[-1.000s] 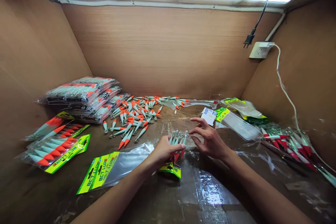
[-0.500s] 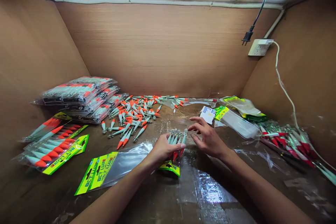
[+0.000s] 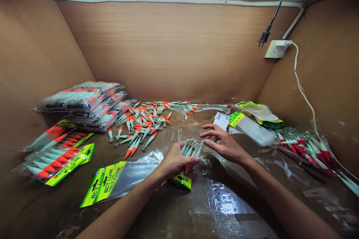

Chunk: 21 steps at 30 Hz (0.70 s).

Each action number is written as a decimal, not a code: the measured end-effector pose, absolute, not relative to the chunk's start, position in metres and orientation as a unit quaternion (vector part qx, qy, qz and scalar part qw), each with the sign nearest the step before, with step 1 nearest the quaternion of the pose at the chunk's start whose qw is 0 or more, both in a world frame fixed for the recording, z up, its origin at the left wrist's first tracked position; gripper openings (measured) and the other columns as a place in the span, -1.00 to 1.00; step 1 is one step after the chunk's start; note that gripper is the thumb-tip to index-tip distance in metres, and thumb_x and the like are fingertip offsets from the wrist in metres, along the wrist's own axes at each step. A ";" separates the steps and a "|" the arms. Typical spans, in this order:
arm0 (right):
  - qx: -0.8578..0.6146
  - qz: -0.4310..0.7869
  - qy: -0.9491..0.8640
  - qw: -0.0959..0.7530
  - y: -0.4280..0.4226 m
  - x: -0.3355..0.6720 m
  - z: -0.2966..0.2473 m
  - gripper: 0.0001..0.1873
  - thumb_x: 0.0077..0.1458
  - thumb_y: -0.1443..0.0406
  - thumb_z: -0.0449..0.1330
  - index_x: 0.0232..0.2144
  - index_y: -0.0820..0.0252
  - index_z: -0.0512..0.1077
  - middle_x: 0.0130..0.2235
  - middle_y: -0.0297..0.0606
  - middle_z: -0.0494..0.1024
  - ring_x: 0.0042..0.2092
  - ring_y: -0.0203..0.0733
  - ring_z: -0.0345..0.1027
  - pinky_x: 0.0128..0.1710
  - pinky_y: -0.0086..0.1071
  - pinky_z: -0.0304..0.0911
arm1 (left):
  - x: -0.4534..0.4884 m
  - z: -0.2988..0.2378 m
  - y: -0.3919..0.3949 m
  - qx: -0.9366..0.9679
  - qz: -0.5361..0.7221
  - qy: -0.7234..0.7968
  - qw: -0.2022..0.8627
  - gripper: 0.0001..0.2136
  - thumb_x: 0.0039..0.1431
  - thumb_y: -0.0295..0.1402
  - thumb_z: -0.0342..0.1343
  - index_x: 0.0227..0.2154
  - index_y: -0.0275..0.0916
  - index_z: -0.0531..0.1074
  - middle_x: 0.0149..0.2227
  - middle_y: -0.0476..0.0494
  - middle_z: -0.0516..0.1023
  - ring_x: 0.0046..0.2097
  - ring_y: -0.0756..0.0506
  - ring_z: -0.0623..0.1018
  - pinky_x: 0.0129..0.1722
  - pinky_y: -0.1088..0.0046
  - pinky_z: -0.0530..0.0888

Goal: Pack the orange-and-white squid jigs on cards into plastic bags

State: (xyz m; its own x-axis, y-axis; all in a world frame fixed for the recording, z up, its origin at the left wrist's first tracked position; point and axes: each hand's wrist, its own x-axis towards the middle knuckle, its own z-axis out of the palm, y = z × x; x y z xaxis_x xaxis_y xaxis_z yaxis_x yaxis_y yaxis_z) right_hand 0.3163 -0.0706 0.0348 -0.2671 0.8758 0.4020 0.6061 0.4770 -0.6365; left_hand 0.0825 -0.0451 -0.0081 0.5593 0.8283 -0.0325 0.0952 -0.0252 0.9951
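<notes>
My left hand [image 3: 179, 158] is closed round a row of pale fishing lures [image 3: 192, 150] with red tips pointing down and metal hook crowns at the top. Its thumb lies across their front. Below them a yellow-green header card [image 3: 182, 180] of a clear packet shows; whether the lures are inside this packet I cannot tell. My right hand [image 3: 224, 143] is beside the hooks, fingers apart and bent, its fingertips close to the rightmost lure's crown. Whether they touch it is unclear. Left of my left hand lie clear BCT LURE packets [image 3: 134, 173].
Loose orange-tipped lures [image 3: 146, 119] are heaped at the back. Stacked bagged lures [image 3: 81, 101] and filled packets [image 3: 53, 160] stand left. At right are a handwritten white card [image 3: 221, 120], clear bags [image 3: 255, 130] and red-and-white lures [image 3: 308, 147]. A black plug [image 3: 264, 37] hangs above.
The lures in my left hand have shifted slightly right and tilted, the rightmost leaning outward. My right hand has moved a little closer to the hooks.
</notes>
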 end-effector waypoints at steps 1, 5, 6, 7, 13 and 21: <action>-0.480 0.187 -0.776 0.365 -0.070 0.318 0.035 -0.71 0.21 0.15 0.18 -0.10 0.16 0.54 0.14 -0.21 0.26 0.14 -0.36 0.23 0.09 -0.53 0.27 | 0.082 -0.008 -0.045 0.652 0.303 0.356 0.597 -0.57 -0.09 -0.16 0.42 -0.29 -0.32 0.39 -0.43 -0.06 0.47 -0.45 -0.02 0.45 -0.48 0.56 0.30; -0.478 0.221 -0.776 0.347 -0.069 0.321 0.032 -0.71 0.20 0.13 0.19 -0.13 0.15 0.54 0.15 -0.24 0.26 0.10 -0.40 0.26 -0.03 -0.59 0.30 | 0.083 -0.006 -0.047 0.655 0.300 0.342 0.604 -0.57 -0.08 -0.17 0.41 -0.26 -0.33 0.40 -0.42 -0.08 0.48 -0.44 -0.02 0.45 -0.46 0.56 0.32; -0.476 0.228 -0.776 0.345 -0.069 0.321 0.031 -0.71 0.21 0.13 0.18 -0.14 0.16 0.54 0.15 -0.24 0.26 0.08 -0.41 0.27 -0.06 -0.61 0.30 | 0.083 -0.005 -0.047 0.652 0.296 0.336 0.611 -0.56 -0.07 -0.16 0.41 -0.25 -0.33 0.40 -0.42 -0.08 0.48 -0.44 -0.02 0.45 -0.47 0.55 0.33; -0.473 0.231 -0.777 0.346 -0.069 0.322 0.030 -0.72 0.21 0.13 0.17 -0.15 0.17 0.54 0.14 -0.24 0.26 0.07 -0.42 0.28 -0.06 -0.61 0.30 | 0.084 -0.004 -0.048 0.651 0.292 0.331 0.617 -0.56 -0.08 -0.16 0.41 -0.26 -0.33 0.40 -0.42 -0.08 0.48 -0.45 -0.02 0.45 -0.47 0.55 0.34; -0.472 0.227 -0.767 0.372 -0.066 0.323 0.030 -0.68 0.21 0.11 0.18 -0.19 0.24 0.54 0.12 -0.20 0.29 0.11 -0.40 0.26 0.01 -0.58 0.29 | 0.085 -0.001 -0.046 0.663 0.297 0.326 0.605 -0.56 -0.12 -0.18 0.44 -0.27 -0.34 0.42 -0.40 -0.06 0.48 -0.43 0.01 0.42 -0.44 0.56 0.35; -0.485 0.229 -0.750 0.386 -0.068 0.323 0.033 -0.62 0.21 0.05 0.16 -0.21 0.26 0.52 0.10 -0.19 0.31 0.09 -0.39 0.27 -0.06 -0.60 0.28 | 0.084 -0.012 -0.046 0.656 0.280 0.343 0.611 -0.59 -0.05 -0.13 0.39 -0.33 -0.35 0.42 -0.44 -0.09 0.49 -0.47 0.00 0.42 -0.49 0.56 0.29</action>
